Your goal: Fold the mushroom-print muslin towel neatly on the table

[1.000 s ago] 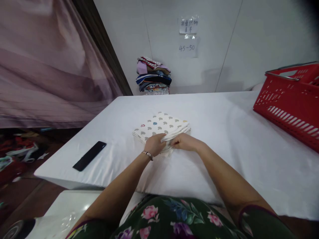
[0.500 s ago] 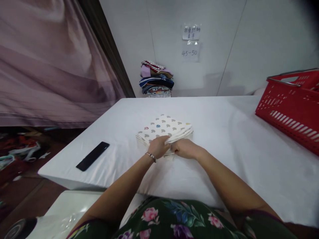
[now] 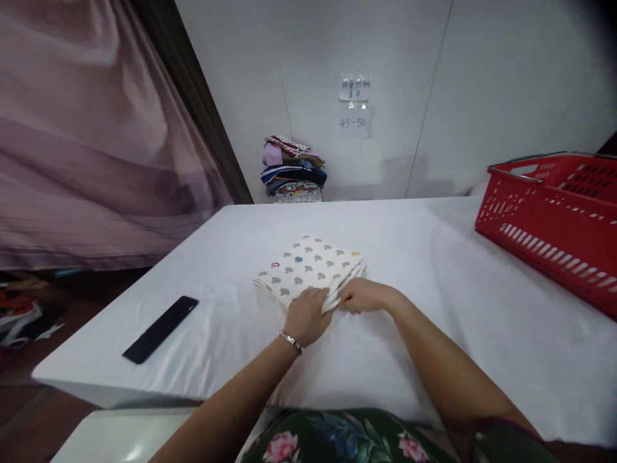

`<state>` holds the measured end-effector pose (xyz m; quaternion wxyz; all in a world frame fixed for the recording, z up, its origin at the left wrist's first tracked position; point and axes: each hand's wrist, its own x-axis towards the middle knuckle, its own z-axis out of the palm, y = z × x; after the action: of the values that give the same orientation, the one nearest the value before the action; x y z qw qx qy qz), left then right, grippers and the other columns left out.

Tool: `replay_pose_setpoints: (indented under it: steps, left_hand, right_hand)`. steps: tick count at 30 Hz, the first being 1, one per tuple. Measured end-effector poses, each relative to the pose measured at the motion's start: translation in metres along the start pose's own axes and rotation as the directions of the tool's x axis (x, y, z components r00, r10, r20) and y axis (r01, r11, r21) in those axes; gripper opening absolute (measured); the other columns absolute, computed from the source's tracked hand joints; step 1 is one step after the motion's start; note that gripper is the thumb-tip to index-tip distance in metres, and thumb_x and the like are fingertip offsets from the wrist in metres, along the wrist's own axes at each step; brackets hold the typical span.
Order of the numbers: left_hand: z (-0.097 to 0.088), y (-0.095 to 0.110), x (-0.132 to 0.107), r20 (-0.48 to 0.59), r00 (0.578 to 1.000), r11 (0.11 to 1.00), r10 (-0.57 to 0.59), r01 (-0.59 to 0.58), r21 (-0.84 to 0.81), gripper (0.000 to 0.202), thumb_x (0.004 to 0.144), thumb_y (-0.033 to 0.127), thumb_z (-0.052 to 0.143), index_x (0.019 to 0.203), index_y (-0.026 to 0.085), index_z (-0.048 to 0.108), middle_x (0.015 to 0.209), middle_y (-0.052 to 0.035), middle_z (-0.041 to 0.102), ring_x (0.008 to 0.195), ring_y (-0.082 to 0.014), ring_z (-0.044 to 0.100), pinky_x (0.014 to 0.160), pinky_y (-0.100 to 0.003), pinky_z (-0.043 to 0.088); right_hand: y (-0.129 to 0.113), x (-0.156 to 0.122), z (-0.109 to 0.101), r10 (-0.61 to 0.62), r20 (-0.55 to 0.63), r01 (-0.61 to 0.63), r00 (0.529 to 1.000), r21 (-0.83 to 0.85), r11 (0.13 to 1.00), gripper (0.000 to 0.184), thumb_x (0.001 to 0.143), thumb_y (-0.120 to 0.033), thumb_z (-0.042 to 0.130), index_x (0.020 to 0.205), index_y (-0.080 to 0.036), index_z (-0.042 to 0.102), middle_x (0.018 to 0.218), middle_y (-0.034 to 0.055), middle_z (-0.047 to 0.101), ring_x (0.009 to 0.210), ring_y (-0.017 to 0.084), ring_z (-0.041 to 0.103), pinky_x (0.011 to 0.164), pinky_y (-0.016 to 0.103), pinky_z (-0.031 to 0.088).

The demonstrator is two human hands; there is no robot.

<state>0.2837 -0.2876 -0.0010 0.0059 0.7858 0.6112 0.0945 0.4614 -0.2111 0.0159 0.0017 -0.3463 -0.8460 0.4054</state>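
A folded white cloth (image 3: 313,263) with grey mushroom-like prints and a few coloured ones lies on the white-covered table (image 3: 226,257). My left hand (image 3: 307,316), with a bracelet on the wrist, grips the cloth's near corner, thumb at the edge and fingers on top. At the near right edge my right hand (image 3: 362,296) is closed with its fingers curled against the layered edge of the same cloth. The tips of the right fingers are partly hidden by the fabric.
A black phone (image 3: 160,329) lies on the table's left side. At the right stands a red plastic basket (image 3: 549,225) with a metal handle. A stack of folded cloths (image 3: 294,168) rises behind the far edge, and a pinkish curtain (image 3: 96,141) hangs at left.
The near corner of the cloth now lies flatter, its layers lower on the table. My right hand has drawn out along the right edge. The camera view has tilted up and shifted slightly.
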Motion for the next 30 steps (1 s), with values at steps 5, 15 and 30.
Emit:
replay_pose_setpoints:
  steps: [5,15,30]
  left_hand:
    - [0.012,0.004,-0.009,-0.075,0.997,0.999,0.033,-0.032,0.016,0.047,0.076,0.020,0.052,0.122,0.020,0.044,0.112,-0.0072,0.057,0.103,-0.0230,0.050,0.086,-0.037,0.043]
    - [0.020,0.001,-0.020,-0.211,0.976,0.997,0.061,-0.069,-0.034,0.042,0.082,0.025,0.047,0.124,0.018,0.045,0.126,-0.0082,0.053,0.115,-0.0235,0.047,0.098,-0.040,0.038]
    - [0.020,-0.024,-0.036,-0.308,0.945,0.983,0.109,-0.148,-0.105,0.033,0.086,0.027,0.045,0.117,0.020,0.053,0.119,-0.0070,0.060,0.118,-0.0216,0.048,0.103,-0.045,0.035]
  right_hand:
    - [0.043,-0.004,-0.025,0.203,-0.542,-0.216,0.815,0.041,0.976,0.022,0.075,-0.025,0.044,0.069,-0.018,0.065,0.069,0.0008,0.064,0.062,0.012,0.053,0.057,0.022,0.037]
    - [0.079,0.025,-0.009,0.361,-0.724,-0.043,0.588,0.417,0.908,0.045,0.080,-0.050,0.040,0.097,-0.017,0.065,0.094,0.0053,0.066,0.086,0.018,0.058,0.074,0.028,0.043]
    - [0.081,0.043,0.007,0.325,-0.788,0.028,0.523,0.397,0.917,0.040,0.075,-0.049,0.046,0.087,-0.015,0.062,0.082,0.0049,0.065,0.078,0.020,0.057,0.069,0.029,0.044]
